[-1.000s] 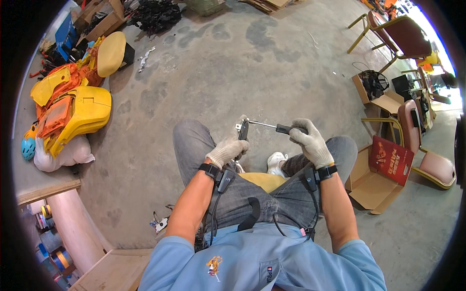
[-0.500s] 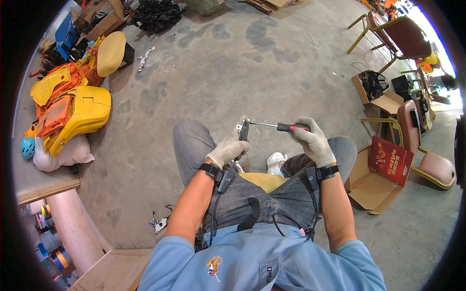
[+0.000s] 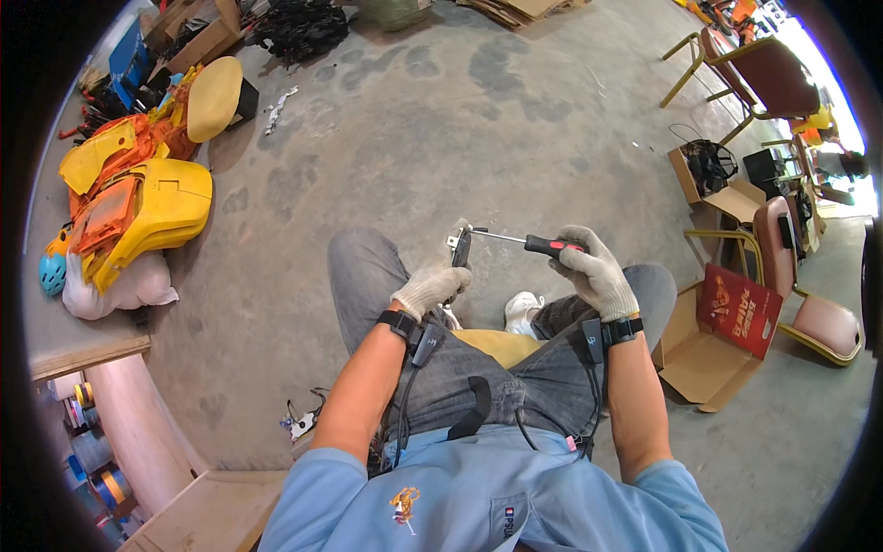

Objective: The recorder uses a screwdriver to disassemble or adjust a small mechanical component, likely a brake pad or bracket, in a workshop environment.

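In my gloved left hand (image 3: 438,281) I hold a small dark part with a metal tab (image 3: 461,247), upright above my lap; much of it is hidden by the fingers. My right hand (image 3: 590,267), also gloved, is closed around the black and red handle of a screwdriver (image 3: 544,246). The screwdriver's shaft runs left, and its tip meets the upper end of the dark part. Whether a screw sits under the tip is too small to tell.
Yellow and orange plastic shells (image 3: 152,212) are piled at the left beside a white bag (image 3: 129,290). An open cardboard box (image 3: 708,363) with a red lid and a pink chair (image 3: 823,329) stand at the right. A small white part with wires (image 3: 302,423) lies left of my left arm.
The fingers of my right hand have shifted on the screwdriver handle, baring more of it. The tip stays at the dark part, and my left hand has hardly moved.
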Available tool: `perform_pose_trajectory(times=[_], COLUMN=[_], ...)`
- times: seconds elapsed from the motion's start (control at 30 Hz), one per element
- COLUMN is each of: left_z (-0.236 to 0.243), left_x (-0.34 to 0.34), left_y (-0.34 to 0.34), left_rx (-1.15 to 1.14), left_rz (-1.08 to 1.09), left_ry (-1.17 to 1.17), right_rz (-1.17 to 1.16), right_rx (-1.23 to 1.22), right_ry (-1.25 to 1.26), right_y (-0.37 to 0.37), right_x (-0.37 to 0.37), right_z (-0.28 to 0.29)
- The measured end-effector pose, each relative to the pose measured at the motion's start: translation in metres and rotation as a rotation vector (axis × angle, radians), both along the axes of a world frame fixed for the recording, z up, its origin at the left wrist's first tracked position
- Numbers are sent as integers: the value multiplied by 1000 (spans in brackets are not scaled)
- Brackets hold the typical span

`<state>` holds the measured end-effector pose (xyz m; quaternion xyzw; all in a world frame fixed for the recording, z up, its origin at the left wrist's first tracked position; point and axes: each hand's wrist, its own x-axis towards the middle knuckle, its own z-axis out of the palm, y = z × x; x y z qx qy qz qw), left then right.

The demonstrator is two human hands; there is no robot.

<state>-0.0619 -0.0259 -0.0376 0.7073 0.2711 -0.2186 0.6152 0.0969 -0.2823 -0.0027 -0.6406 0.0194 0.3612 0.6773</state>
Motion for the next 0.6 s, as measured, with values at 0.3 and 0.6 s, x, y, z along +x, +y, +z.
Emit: perform_pose_trajectory(times=[0.3,0.6], left_z=[15,-4], left_x=[3,3], left_y=[-4,-1], left_rx=[72,13], left_rz=[19,45], left_ry=[9,-55], right_rz=[155,277], right_rx=[-193,-229], right_ry=[-25,97], right_y=[-4,-7], right_x=[10,13], right_z=[3,11])
